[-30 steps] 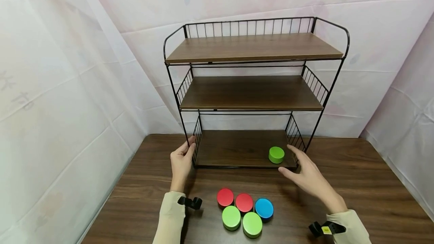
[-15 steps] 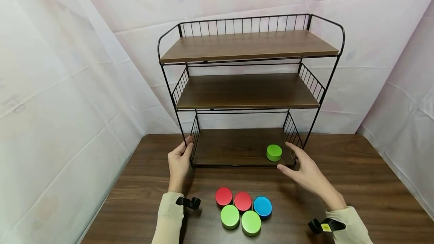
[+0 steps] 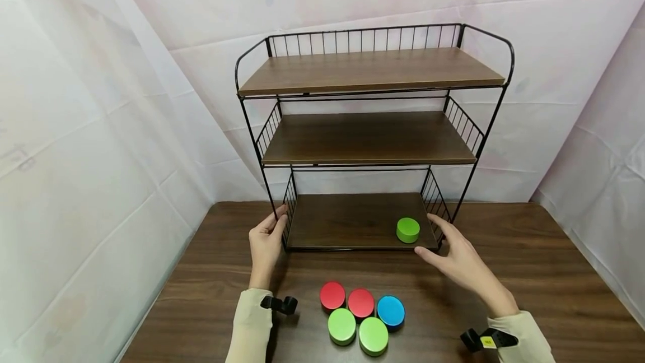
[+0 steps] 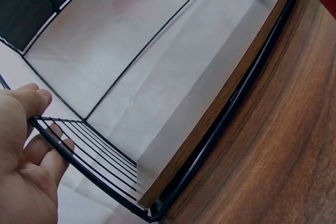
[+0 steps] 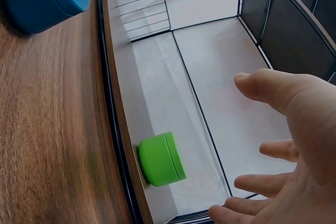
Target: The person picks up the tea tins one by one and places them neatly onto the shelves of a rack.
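A black wire rack with three brown wooden shelves [image 3: 370,138] stands on the table. My left hand [image 3: 265,242] grips the left side of its frame low down, fingers curled round the wire in the left wrist view. On the bottom shelf, near the right front corner, sits a small green round lidded container [image 3: 407,230]. Just right of it is my right hand [image 3: 461,259], fingers and thumb spread apart and holding nothing. The right wrist view shows the green container [image 5: 161,159] apart from the right hand's fingertips.
In front of the rack, several round lidded containers stand grouped on the brown table [image 3: 201,296]: two red [image 3: 332,296], one blue [image 3: 391,311] and two light green [image 3: 373,335]. White cloth [image 3: 101,156] hangs behind and at both sides.
The head view has shifted slightly. Both hands keep their places at the rack, and the containers stand where they were.
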`<state>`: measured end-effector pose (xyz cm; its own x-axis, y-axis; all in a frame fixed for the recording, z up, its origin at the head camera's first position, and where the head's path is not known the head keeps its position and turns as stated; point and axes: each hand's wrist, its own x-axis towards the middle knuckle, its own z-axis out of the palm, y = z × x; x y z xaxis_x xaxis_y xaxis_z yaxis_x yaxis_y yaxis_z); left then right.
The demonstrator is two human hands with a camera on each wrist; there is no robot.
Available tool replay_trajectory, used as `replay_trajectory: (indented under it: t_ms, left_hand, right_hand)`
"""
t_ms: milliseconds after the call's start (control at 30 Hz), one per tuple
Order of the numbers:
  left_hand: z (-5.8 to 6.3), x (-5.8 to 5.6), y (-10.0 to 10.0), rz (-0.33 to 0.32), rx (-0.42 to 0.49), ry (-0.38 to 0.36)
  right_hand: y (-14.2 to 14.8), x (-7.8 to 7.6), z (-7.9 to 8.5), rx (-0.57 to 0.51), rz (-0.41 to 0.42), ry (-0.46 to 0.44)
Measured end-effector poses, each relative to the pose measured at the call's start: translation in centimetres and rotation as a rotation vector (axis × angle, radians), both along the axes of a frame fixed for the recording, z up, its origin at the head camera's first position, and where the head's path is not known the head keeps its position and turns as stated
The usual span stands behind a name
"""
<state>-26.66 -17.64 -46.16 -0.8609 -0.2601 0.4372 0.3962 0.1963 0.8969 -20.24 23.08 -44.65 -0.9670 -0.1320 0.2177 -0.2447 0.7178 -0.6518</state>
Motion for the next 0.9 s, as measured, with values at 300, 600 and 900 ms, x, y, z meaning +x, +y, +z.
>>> replay_trajectory:
  t_ms: [300,600,900]
  left_hand:
    - [0.13,0.16,-0.01,-0.004,-0.018,0.003]
    - [0.18,0.21,0.06,-0.016,0.007,0.0]
    - [0.02,0.14,0.06,-0.02,0.027,-0.009]
  right_hand:
    - [-0.17,-0.01,-0.4,-0.021,0.01,0.002]
    - [-0.21,0.15,-0.27,-0.023,0.012,0.001]
    - [-0.48,0.55,0.37,-0.018,0.018,0.026]
